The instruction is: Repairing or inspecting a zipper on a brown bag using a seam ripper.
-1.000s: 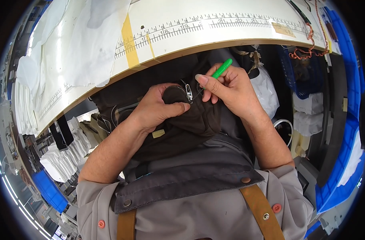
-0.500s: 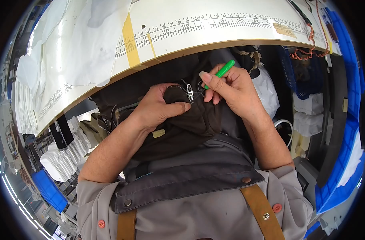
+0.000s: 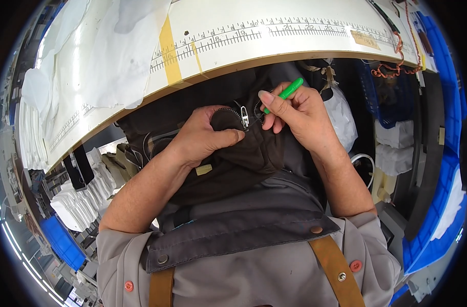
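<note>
A dark brown cloth piece [image 3: 238,158] with a metal zipper lies over my lap, below the table edge. My left hand [image 3: 200,134] pinches the cloth beside the curved zipper teeth [image 3: 224,110], its thumb lying close to the silver zipper slider [image 3: 245,116]. A slim green plastic-handled tool [image 3: 290,89] is held between the thumb and fingers of my right hand [image 3: 305,112], just right of the slider. The tool's working tip is hidden among the fingers, so its exact kind does not show. A small pale yellow tag [image 3: 203,169] rests on the cloth below my left hand.
The white table [image 3: 233,46], marked with a ruler scale, spans the far side, with pale sheets [image 3: 103,61] on its left. White stacked pieces [image 3: 80,204] lie at left. A white bag [image 3: 340,117] and a dark blue basket [image 3: 389,100] stand at right.
</note>
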Motion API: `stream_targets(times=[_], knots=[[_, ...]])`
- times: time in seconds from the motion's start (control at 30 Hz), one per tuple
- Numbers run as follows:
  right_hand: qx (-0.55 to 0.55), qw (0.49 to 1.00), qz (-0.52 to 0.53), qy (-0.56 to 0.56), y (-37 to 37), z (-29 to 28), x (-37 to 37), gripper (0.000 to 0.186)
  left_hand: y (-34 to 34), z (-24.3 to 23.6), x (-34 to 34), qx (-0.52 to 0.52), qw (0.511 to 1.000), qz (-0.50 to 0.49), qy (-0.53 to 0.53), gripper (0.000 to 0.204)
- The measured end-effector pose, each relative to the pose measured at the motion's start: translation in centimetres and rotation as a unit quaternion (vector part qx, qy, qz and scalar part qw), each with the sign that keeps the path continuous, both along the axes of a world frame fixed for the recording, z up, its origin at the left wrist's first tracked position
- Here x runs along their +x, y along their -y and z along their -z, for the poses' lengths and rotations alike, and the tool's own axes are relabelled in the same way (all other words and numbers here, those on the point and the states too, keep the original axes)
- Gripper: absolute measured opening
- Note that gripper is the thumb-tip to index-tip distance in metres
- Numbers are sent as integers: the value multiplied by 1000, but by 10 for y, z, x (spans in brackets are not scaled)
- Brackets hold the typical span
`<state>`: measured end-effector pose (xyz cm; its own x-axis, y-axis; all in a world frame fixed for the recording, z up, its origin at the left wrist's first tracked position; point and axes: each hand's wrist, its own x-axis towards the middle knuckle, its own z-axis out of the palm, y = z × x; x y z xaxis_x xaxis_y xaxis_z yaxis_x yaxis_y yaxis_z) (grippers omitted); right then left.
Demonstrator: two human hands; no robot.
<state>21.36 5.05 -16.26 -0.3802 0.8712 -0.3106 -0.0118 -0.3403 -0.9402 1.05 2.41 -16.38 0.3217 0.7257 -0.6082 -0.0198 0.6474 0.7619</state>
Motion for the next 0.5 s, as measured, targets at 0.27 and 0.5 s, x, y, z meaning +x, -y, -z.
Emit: stream_targets(times=[0.27, 0.5], knots=[[-4, 998, 47, -34, -3, 2, 8, 27, 0, 1, -1, -4, 1000, 3, 6, 22], [13, 997, 52, -59, -1, 1, 11, 25, -1, 1, -1, -2, 1000, 8, 8, 22]])
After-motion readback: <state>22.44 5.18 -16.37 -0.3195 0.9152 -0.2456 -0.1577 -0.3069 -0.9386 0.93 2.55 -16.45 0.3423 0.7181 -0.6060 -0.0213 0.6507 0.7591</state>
